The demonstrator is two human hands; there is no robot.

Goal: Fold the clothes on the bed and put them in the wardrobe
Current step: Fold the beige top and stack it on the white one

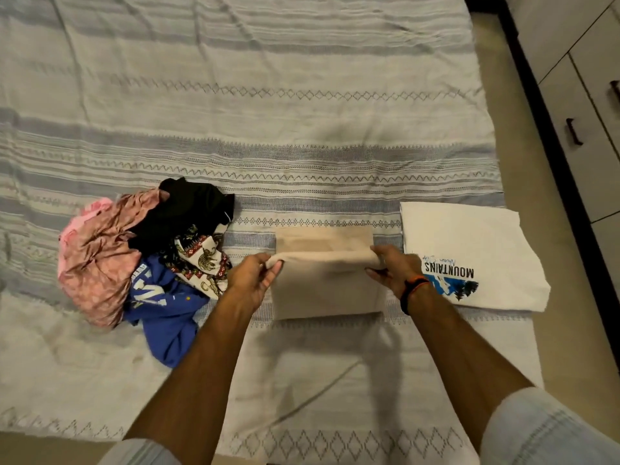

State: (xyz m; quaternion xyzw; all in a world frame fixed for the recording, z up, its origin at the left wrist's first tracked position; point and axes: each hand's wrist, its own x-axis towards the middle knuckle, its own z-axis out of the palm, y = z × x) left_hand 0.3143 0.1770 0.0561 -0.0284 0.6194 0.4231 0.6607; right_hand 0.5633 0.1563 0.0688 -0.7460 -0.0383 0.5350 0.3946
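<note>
A beige garment lies partly folded on the striped bedspread in front of me. My left hand pinches its folded edge at the left corner. My right hand, with an orange and black band on the wrist, pinches the same edge at the right corner. That edge is lifted a little over the lower half. A folded white T-shirt printed "MOUNTAINS" rests to the right. An unfolded heap lies to the left: a pink garment, a black one, a patterned one and a blue one.
The bed's right edge runs beside a strip of tiled floor. Past it stand pale wardrobe doors and drawers with dark handles. The bedspread's near hem is at the bottom of the view.
</note>
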